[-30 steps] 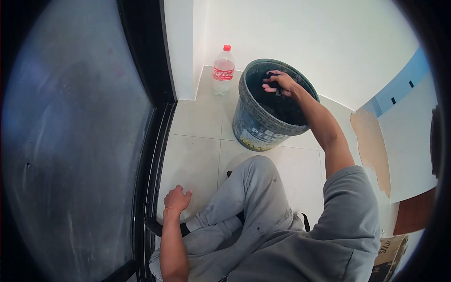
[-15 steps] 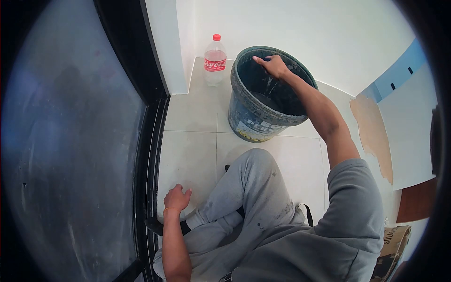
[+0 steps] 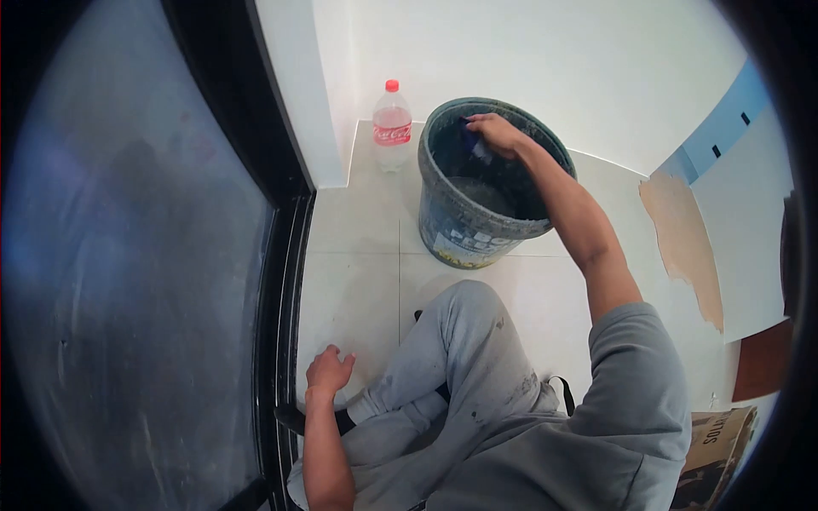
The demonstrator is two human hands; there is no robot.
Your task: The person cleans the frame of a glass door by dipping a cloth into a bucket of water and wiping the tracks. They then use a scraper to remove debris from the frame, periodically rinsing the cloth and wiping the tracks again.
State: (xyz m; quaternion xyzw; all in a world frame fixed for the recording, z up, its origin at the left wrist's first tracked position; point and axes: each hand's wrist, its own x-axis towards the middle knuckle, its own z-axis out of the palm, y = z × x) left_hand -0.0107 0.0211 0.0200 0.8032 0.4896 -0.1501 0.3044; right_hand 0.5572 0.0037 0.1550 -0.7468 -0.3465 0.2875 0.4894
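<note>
glass door: big dark glass panel in a black frame (image 3: pixel 145 281) on your left; leaning back or swinging an elbow could knock it, and smears would show.
floor: pale glossy ceramic tile floor (image 3: pixel 358 281) you sit on; any drips from the bucket would make it slick.
bucket: round grey plastic bucket crusted with dried compound (image 3: pixel 464 217) stands upright on the tiles ahead of your knee; it looks nearly empty, so pressing hard on the inner wall could tip or slide it.
bottle: clear plastic soda bottle with red cap and label (image 3: pixel 392 128) stands just beside the bucket at the wall; a shifting bucket could knock it over.
right hand: your right hand (image 3: pixel 497 134) is inside the rim, fingers closed around a small blue-handled scraping tool (image 3: pixel 473 143); a wet grip could drop it into the bucket.
left hand: your left hand (image 3: pixel 328 373) lies spread, palm down on the tile by the door frame, holding nothing; it could slip if you lean further.
</note>
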